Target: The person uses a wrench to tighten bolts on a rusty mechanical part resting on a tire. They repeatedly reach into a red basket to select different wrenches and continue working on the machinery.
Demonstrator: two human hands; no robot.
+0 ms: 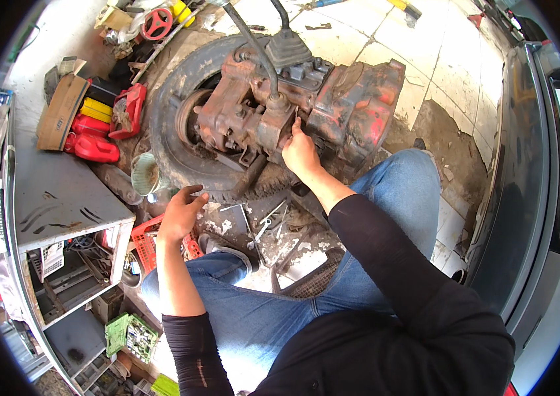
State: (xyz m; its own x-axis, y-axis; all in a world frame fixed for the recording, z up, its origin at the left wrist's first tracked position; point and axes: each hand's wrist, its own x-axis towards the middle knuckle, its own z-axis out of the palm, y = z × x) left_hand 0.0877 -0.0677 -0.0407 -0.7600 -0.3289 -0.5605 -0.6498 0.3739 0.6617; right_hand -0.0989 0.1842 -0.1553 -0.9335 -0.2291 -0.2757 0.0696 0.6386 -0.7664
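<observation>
The gearbox (293,99), rusty red, lies on a tyre (181,142), long axis left to right. The right hand (301,153) is the nearer one: its fingers (295,127) press the housing's near face, curled, and whether they pinch a part cannot be told. The left hand (181,212) hovers half-open, holding nothing, below the tyre's edge; the gearbox lies up and right of it. Wrenches (263,224) lie between the hands.
</observation>
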